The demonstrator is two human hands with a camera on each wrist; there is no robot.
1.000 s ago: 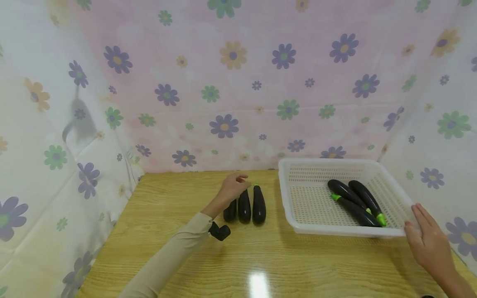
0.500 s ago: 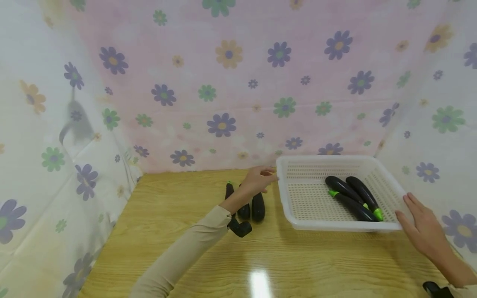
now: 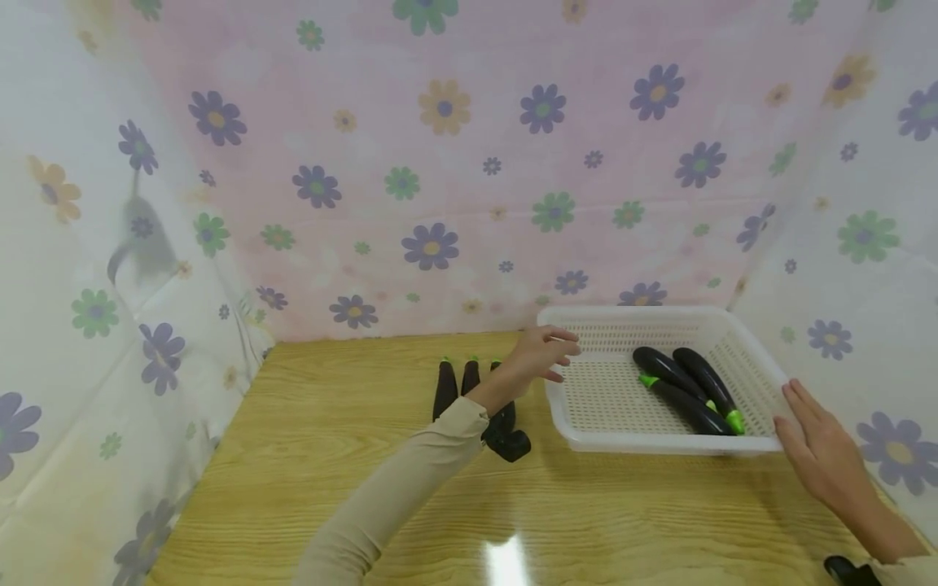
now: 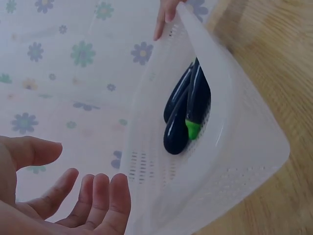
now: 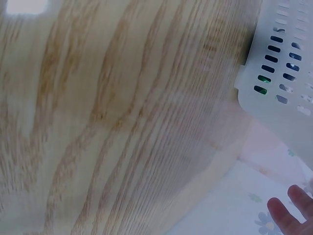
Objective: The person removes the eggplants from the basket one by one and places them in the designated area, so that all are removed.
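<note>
From the head camera I have my left hand (image 3: 542, 354) over the far left corner of the white plastic basket (image 3: 659, 444). Its grip is apart: the left wrist view shows thumb and fingers spaced and loosely bent, with nothing between them. I cannot tell whether the fingertips touch the basket's rim.

My right hand (image 3: 824, 448) rests against the right end of the basket, fingers straight along the rim and thumb spread from them. That grip is apart too; the right wrist view catches only two fingertips, near the perforated wall.

In the right half of the basket I see three dark eggplants (image 3: 689, 407) lying together. Two point their green stalks near and right; the nearest one points its stalk far and left.

Three more eggplants (image 3: 444, 392) lie in a row on the wood-grain table (image 3: 330, 415), left of the basket, stalks at the far end. My left forearm, in a beige sleeve (image 3: 396, 480), crosses in front and partly hides them. A flower-print cloth (image 3: 484, 203) hangs behind the table and along both sides.
</note>
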